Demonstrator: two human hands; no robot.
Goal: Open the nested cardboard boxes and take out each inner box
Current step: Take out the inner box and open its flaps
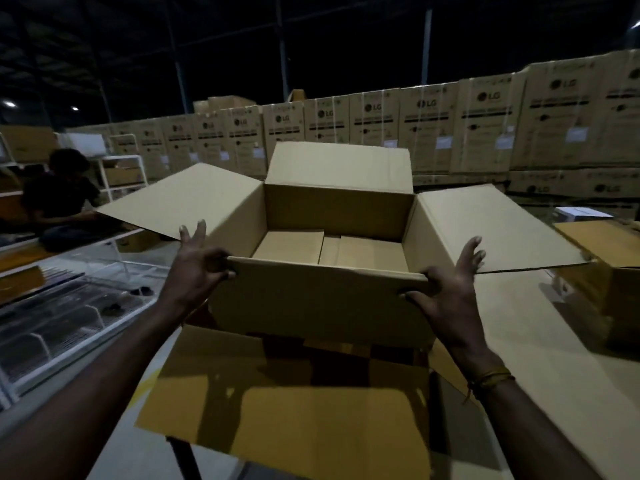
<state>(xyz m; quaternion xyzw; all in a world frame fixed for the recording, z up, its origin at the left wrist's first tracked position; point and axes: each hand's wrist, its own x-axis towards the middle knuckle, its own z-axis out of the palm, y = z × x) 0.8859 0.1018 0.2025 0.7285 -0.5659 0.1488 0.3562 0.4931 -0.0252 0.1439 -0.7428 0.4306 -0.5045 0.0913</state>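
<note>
Both arms reach forward: the left hand and right hand each pinch a corner of the near wall of the open box, thumbs outside, other fingers spread. The box sits over a larger box's flap on the table. Inner boxes lie inside; stacked cartons stand behind.

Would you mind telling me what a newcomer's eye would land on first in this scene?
The big open cardboard box at centre, all flaps spread, with the left hand and right hand gripping its near flap. Smaller boxes lie inside it. Behind stands a long wall of printed cartons.
</note>
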